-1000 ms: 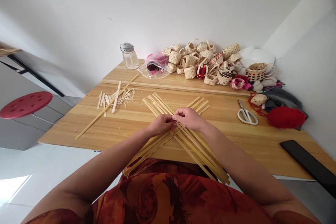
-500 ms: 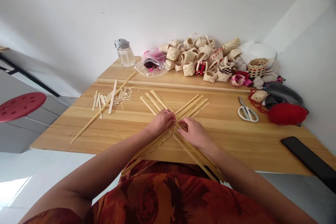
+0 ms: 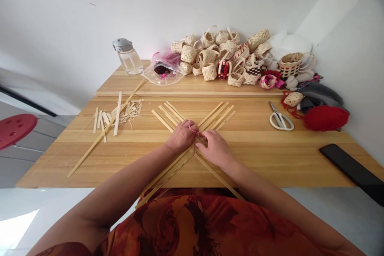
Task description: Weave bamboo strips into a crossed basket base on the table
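Pale bamboo strips (image 3: pixel 214 117) lie crossed in an X on the wooden table, woven together at the centre. Over the upper left of the woven centre is my left hand (image 3: pixel 183 135), its fingers bent together. A loop of pink yarn (image 3: pixel 192 126) stands up at its fingertips. My right hand (image 3: pixel 214 147) is at the right side of the centre, thumb and forefinger closed together at the weave. What the fingertips of either hand pinch is too small and covered to make out.
Loose strips and scraps (image 3: pixel 120 116) lie at the left, with a bottle (image 3: pixel 129 58) and plastic bag (image 3: pixel 165 70) behind. Small baskets (image 3: pixel 210 71) are heaped along the wall. Scissors (image 3: pixel 280 120), red yarn (image 3: pixel 326 118) and a black phone (image 3: pixel 349 170) are at the right.
The view has shifted slightly. My right hand has moved closer to my left, its thumb and forefinger now nearer together at the weave.
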